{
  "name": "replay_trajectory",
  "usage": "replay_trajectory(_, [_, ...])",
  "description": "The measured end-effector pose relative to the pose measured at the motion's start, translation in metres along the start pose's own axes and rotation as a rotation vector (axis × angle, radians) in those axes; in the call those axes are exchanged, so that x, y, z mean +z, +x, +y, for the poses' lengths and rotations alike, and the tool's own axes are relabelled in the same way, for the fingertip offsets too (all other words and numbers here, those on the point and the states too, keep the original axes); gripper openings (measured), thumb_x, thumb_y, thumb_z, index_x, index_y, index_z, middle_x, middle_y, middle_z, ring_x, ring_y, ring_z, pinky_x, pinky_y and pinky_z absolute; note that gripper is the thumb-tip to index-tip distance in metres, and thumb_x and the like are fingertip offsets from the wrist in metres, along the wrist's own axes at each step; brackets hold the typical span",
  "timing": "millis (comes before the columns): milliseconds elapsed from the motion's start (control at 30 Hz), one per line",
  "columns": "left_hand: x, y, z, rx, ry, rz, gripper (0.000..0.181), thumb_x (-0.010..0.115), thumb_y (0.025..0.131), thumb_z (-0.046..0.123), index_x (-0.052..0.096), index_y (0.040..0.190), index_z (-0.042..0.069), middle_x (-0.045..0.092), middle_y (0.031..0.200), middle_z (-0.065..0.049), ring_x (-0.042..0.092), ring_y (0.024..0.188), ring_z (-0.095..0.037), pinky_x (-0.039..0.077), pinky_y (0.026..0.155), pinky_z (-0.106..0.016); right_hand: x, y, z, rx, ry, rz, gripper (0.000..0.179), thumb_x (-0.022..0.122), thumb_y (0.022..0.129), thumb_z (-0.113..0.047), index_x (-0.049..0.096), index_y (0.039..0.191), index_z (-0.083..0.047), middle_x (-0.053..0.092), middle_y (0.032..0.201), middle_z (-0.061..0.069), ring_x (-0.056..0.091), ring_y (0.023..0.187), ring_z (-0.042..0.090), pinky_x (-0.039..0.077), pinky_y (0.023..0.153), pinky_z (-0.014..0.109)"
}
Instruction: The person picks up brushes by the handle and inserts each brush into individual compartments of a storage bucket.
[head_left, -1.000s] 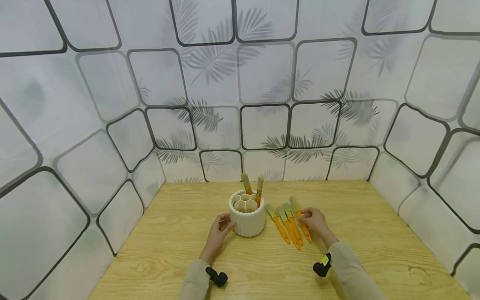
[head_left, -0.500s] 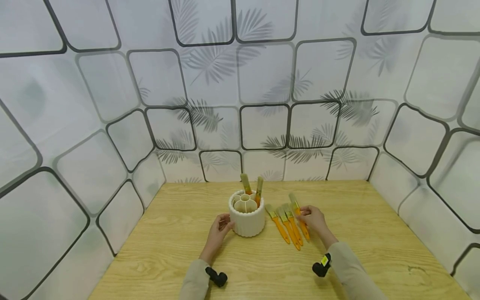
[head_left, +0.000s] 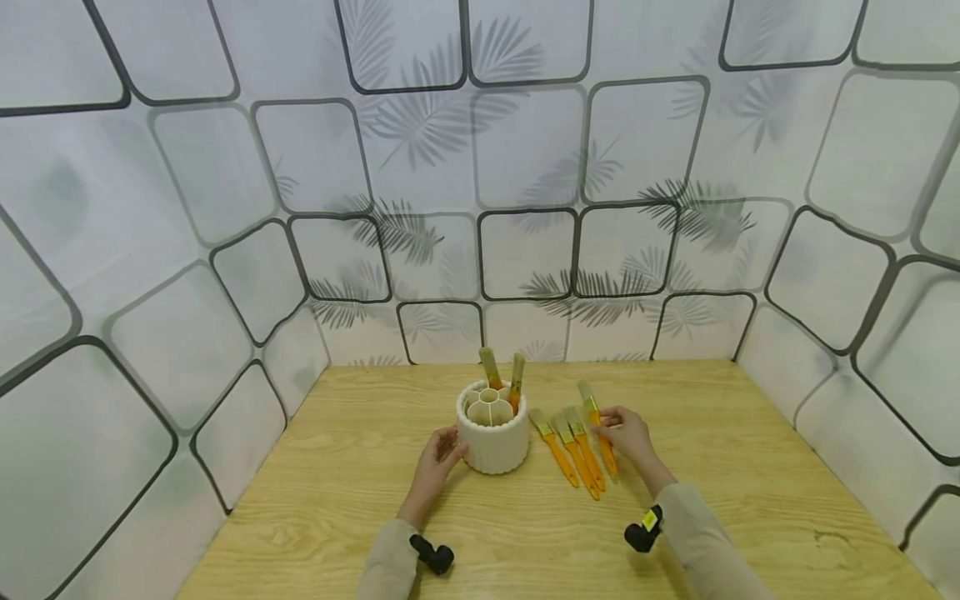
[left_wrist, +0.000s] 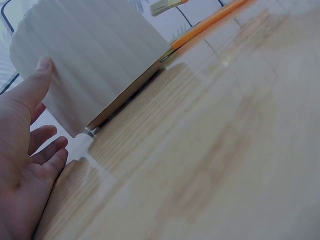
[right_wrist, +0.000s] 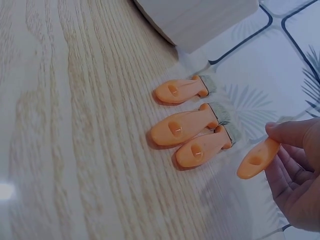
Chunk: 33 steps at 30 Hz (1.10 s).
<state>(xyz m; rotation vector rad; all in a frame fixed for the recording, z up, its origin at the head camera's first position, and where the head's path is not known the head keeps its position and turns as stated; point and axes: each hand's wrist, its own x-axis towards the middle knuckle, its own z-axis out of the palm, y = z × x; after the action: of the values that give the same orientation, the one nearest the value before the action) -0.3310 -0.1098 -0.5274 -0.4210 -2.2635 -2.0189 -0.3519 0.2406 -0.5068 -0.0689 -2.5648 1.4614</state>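
Note:
A white ribbed brush holder (head_left: 492, 446) with round and petal-like compartments stands on the table; two paintbrushes (head_left: 517, 383) are in it, bristles up. My left hand (head_left: 435, 468) is at its left side. In the left wrist view the thumb (left_wrist: 37, 82) rests against the ribbed wall, and the other fingers are loosely bent. My right hand (head_left: 630, 437) pinches an orange-handled paintbrush (head_left: 592, 407) between thumb and fingers. The right wrist view shows its handle end (right_wrist: 257, 160) raised off the table. Left of it lie three more paintbrushes (head_left: 558, 457), handles towards me.
The wooden table (head_left: 360, 400) meets a patterned wall covering (head_left: 525, 250) at the back, with more of it on both sides. Black wrist cameras (head_left: 432, 554) sit on both sleeves.
My right hand has lifted the paintbrush and drawn it slightly up, apart from the three lying ones. The left hand and the holder have stayed in place.

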Motion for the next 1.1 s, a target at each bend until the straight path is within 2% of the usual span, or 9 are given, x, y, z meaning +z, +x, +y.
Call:
replay_trajectory(300, [-0.0008, 0.0010, -0.0037, 0.010, -0.048, -0.018, 0.040, 0.058, 0.092, 0.014, 0.043, 0.124, -0.005, 0.045, 0.132, -0.025, 0.039, 0.128, -0.039, 0.034, 0.106, -0.047, -0.0004, -0.0023, -0.0039, -0.019, 0.024, -0.009, 0.033, 0.068, 0.084, -0.010, 0.058, 0.109, 0.007, 0.059, 0.091, 0.017, 0.061, 0.072, 0.019, 0.054, 0.059, 0.028])
replay_trajectory(867, [0.0005, 0.0003, 0.0000, 0.001, -0.031, -0.003, 0.042, 0.059, 0.091, 0.012, 0.042, 0.126, -0.007, 0.045, 0.131, -0.025, 0.042, 0.125, -0.040, 0.036, 0.105, -0.048, 0.0020, -0.0004, -0.0026, -0.009, 0.050, 0.010, 0.035, 0.068, 0.085, -0.013, 0.057, 0.112, 0.005, 0.059, 0.097, 0.018, 0.062, 0.075, 0.021, 0.054, 0.061, 0.029])
replay_trajectory(1000, [0.0004, 0.0010, -0.0017, 0.002, -0.035, 0.003, 0.044, 0.061, 0.090, 0.011, 0.042, 0.126, -0.006, 0.046, 0.130, -0.025, 0.043, 0.124, -0.040, 0.037, 0.104, -0.047, 0.0023, -0.0001, -0.0021, -0.009, 0.056, 0.015, 0.035, 0.069, 0.084, -0.014, 0.058, 0.112, 0.005, 0.060, 0.097, 0.018, 0.062, 0.075, 0.021, 0.053, 0.060, 0.028])
replay_trajectory(1100, [0.0000, 0.0032, -0.0093, 0.002, -0.041, 0.014, 0.046, 0.063, 0.089, 0.015, 0.043, 0.126, -0.003, 0.047, 0.130, -0.023, 0.044, 0.123, -0.038, 0.039, 0.103, -0.044, 0.0024, -0.0001, -0.0024, -0.015, 0.061, 0.021, 0.035, 0.069, 0.084, -0.013, 0.058, 0.111, 0.005, 0.060, 0.096, 0.017, 0.061, 0.073, 0.020, 0.052, 0.058, 0.026])
